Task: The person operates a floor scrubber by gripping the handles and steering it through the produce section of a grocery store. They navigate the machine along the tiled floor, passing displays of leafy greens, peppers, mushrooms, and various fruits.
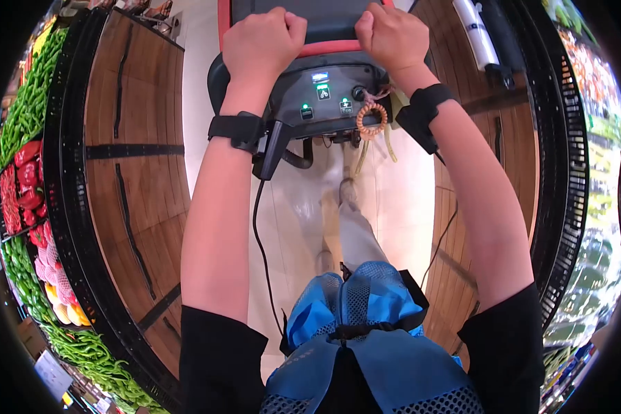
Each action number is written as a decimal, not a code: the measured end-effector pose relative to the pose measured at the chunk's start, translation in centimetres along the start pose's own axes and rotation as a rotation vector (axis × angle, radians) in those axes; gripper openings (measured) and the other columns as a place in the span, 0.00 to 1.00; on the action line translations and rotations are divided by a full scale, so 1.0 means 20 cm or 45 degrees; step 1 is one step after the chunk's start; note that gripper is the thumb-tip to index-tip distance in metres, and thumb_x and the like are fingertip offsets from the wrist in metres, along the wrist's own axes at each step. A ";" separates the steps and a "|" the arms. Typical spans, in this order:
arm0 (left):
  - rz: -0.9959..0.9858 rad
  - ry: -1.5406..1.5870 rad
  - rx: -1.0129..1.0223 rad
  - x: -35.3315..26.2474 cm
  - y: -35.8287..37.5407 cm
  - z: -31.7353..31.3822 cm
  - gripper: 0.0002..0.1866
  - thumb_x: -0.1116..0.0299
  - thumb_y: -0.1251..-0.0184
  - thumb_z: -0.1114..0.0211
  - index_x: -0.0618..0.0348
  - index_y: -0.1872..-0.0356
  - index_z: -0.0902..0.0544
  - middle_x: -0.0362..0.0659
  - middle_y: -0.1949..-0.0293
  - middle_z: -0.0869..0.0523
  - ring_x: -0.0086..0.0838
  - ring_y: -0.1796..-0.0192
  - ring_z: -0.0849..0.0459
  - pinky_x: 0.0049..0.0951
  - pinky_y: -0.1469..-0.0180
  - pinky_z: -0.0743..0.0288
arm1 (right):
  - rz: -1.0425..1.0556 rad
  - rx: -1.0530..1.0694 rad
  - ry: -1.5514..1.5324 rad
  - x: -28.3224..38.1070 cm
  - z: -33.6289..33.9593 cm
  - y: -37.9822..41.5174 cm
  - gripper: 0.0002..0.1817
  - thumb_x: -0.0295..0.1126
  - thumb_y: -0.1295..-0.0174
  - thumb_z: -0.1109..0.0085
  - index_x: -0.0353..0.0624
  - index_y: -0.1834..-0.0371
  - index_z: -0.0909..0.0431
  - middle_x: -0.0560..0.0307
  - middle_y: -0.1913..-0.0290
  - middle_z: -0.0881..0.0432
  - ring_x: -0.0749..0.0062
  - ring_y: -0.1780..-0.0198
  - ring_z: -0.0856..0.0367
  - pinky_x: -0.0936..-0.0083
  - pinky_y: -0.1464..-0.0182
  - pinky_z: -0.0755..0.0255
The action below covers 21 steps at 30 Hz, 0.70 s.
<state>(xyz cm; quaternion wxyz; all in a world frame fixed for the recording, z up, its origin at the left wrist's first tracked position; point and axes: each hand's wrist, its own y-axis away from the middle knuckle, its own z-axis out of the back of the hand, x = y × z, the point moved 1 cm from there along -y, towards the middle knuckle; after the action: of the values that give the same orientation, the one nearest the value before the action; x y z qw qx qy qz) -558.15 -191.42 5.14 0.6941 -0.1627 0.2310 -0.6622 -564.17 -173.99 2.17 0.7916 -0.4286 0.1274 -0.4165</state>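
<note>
Both my hands are closed around the red handlebar (pixel 330 47) of a dark grey walk-behind machine, which looks like a floor scrubber (pixel 290 86). My left hand (pixel 263 41) grips the bar's left end and my right hand (pixel 397 40) its right end. Between and below them, a control panel shows green lights and a small lit display (pixel 320 77). An orange coiled ring (pixel 360 123) hangs at the panel's right side. Black straps circle both wrists; a black device (pixel 272 148) with a cable sits by the left one.
Wood-panelled produce stands line both sides. On the left, green peppers (pixel 31 103) and red peppers (pixel 29 176) fill the trays; blurred produce lies on the right. A roll of clear bags (pixel 475 34) is mounted at upper right. Pale tiled floor (pixel 283 228) runs between.
</note>
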 end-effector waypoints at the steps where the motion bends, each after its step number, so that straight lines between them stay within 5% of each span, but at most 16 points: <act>1: 0.004 -0.011 0.008 0.01 -0.06 -0.04 0.13 0.59 0.44 0.50 0.50 0.78 0.19 0.46 0.84 0.21 0.44 0.78 0.21 0.39 0.75 0.27 | 0.045 -0.072 0.100 -0.03 -0.08 -0.03 0.13 0.39 0.50 0.50 0.49 0.88 0.31 0.61 0.86 0.27 0.65 0.83 0.26 0.70 0.82 0.33; 4: -0.068 -0.006 -0.135 0.07 -0.27 -0.11 0.13 0.61 0.47 0.47 0.55 0.84 0.21 0.47 0.87 0.22 0.41 0.82 0.22 0.37 0.78 0.27 | 0.071 -0.023 0.046 -0.10 -0.19 -0.19 0.10 0.36 0.48 0.53 0.48 0.84 0.31 0.60 0.85 0.29 0.63 0.81 0.27 0.69 0.79 0.33; 19: 0.197 0.194 0.422 0.41 -1.25 -0.57 0.19 0.56 0.40 0.51 0.57 0.76 0.17 0.50 0.79 0.19 0.45 0.71 0.20 0.39 0.66 0.27 | 0.061 0.131 -0.096 -0.55 -0.97 -0.88 0.11 0.35 0.50 0.51 0.46 0.86 0.34 0.61 0.84 0.31 0.66 0.80 0.28 0.71 0.76 0.33; 21: 0.436 0.248 0.640 0.59 -1.34 -0.65 0.22 0.54 0.39 0.52 0.63 0.76 0.18 0.51 0.80 0.19 0.43 0.72 0.19 0.37 0.66 0.28 | 0.082 0.142 -0.095 -0.62 -1.08 -0.96 0.11 0.35 0.50 0.51 0.46 0.86 0.34 0.60 0.84 0.31 0.66 0.80 0.28 0.71 0.75 0.32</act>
<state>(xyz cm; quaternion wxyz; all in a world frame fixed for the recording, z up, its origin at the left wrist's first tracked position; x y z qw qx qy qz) -587.54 -204.07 7.23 0.7885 0.1194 0.1495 -0.5845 -594.45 -182.27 2.32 0.8314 -0.3949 0.0882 -0.3808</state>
